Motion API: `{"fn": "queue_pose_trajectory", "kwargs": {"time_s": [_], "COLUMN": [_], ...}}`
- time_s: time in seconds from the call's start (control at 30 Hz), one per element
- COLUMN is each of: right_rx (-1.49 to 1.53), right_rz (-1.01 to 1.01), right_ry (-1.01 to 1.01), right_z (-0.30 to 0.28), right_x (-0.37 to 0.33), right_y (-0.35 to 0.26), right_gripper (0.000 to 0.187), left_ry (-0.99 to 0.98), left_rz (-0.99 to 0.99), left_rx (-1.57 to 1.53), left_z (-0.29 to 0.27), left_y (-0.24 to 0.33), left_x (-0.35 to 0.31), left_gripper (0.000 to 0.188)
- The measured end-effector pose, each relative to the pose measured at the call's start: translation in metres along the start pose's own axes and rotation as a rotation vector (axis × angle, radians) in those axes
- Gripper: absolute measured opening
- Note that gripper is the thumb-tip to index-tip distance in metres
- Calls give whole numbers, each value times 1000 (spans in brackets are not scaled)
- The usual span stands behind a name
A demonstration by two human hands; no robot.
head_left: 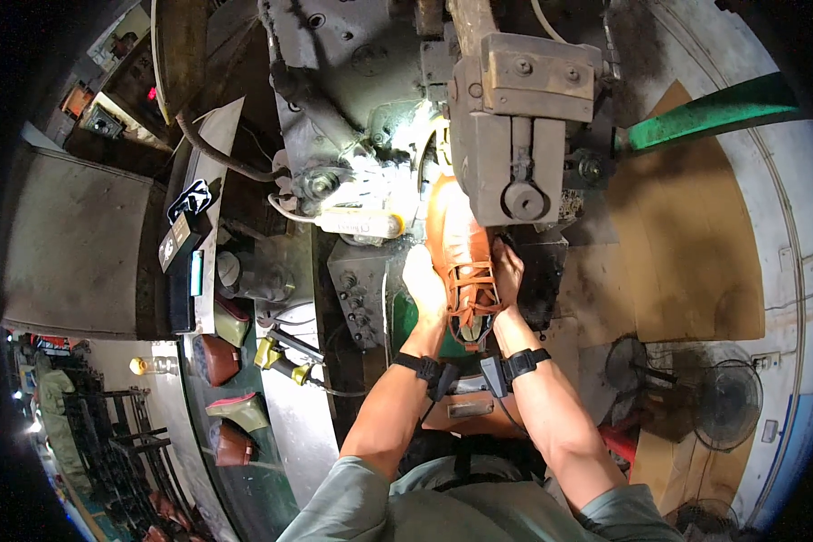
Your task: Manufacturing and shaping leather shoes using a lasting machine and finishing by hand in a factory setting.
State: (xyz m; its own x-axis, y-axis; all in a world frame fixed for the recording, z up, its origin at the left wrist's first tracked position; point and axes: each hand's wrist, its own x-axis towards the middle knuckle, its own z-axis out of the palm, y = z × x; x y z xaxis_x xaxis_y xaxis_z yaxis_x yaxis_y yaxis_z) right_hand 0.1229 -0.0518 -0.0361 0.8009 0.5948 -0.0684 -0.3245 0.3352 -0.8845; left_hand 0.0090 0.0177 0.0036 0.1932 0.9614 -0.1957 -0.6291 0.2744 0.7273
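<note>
A brown leather lace-up shoe points toe-first into a large grey machine, its laced opening nearest my body. Along the shoe's left side my left hand is pressed, fingers gripping it. On the opposite side my right hand holds it with curled fingers. The toe sits beside the machine's head, under a bright glare that washes out the details there. A lit lamp with a cable lies just left of the shoe. Both my wrists wear black straps.
On the left, a dark green conveyor surface carries several brown and olive shoe parts. A yellow-green tool rests beside it. A small box lies on a ledge. At right are a green bar, cardboard and a fan.
</note>
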Motion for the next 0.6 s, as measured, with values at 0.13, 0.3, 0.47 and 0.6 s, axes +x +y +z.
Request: {"fn": "queue_pose_trajectory", "kwargs": {"time_s": [0.13,0.3,0.47,0.6], "right_rx": [-83,38,-124,-843], "right_rz": [-20,408,304,-31], "right_ry": [99,-45,164,556], "right_z": [1,40,-19,-125], "right_x": [1,-41,-42,-18], "right_y": [-3,-76,-72,-27], "right_gripper": [29,36,36,43], "left_ry": [-93,-33,-16,178], "left_rz": [78,-37,54,557], "left_rx": [181,255,499,1172], "left_z": [-18,-15,-37,-143], "left_y": [-4,18,55,54], "left_x": [1,-19,-35,2], "left_gripper": [17,19,24,42]}}
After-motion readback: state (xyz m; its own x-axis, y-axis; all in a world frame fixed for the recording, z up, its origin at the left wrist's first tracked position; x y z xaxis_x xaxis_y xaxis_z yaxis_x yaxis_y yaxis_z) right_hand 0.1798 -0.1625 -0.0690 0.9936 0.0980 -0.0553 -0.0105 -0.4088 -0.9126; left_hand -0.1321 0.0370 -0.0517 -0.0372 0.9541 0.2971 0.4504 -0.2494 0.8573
